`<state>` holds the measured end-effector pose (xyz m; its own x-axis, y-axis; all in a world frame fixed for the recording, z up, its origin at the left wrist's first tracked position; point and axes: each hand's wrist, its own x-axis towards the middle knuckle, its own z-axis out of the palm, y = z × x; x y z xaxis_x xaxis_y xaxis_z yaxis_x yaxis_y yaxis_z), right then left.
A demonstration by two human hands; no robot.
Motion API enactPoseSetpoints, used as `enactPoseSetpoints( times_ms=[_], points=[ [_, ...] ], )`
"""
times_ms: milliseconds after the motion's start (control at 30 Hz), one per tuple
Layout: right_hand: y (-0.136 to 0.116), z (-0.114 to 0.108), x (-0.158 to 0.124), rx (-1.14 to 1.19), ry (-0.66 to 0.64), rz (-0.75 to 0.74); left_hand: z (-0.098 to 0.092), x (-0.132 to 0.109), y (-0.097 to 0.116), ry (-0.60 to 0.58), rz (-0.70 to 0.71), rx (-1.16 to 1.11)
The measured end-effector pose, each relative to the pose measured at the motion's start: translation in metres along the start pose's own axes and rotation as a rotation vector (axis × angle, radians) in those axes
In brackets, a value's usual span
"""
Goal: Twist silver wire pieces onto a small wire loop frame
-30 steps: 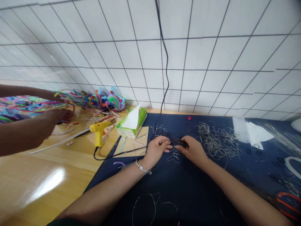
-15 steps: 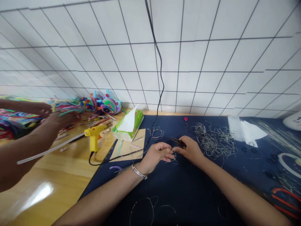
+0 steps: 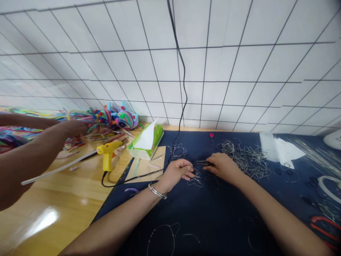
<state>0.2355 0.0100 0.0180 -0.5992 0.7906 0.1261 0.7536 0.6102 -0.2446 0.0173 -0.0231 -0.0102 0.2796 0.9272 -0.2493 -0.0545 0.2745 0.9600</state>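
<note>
Between the thumb and fingers of my left hand (image 3: 179,174) is a small looped wire piece (image 3: 196,179), its thin silver loops hanging out on the right. My right hand (image 3: 222,166) is wrapped round a pair of pliers (image 3: 204,163), whose dark jaws point left toward the wire, a little apart from it. Beyond my left hand, a flower-shaped wire ring (image 3: 178,151) lies flat on the dark blue mat (image 3: 213,220). A big tangle of wire loops (image 3: 243,160) lies just past my right hand.
At left, a co-worker's hand (image 3: 76,128) reaches over colourful pipe cleaners. A yellow glue gun (image 3: 107,156), its black cord trailing onto the mat, stands beside a green tissue pack (image 3: 146,140). Orange-handled scissors (image 3: 323,227) lie at right, and a bent wire (image 3: 173,234) lies in front.
My right hand has drawn back to the right with the pliers, away from the wire piece, which now shows more. The co-worker's hands have shifted among the pipe cleaners.
</note>
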Motion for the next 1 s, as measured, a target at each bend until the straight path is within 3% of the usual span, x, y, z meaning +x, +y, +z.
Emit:
enactPoseSetpoints(
  times_ms=[300, 767, 1000],
  points=[
    [-0.012, 0.006, -0.001, -0.118, 0.001, -0.024, 0.001, -0.002, 0.001, -0.026, 0.047, 0.194],
    [-0.011, 0.009, -0.003, -0.076, -0.041, 0.022, -0.001, -0.002, 0.002, -0.104, -0.047, -0.067],
    [-0.015, 0.012, -0.003, 0.020, -0.074, 0.080, 0.003, -0.004, 0.004, -0.026, -0.013, -0.068]
  ],
)
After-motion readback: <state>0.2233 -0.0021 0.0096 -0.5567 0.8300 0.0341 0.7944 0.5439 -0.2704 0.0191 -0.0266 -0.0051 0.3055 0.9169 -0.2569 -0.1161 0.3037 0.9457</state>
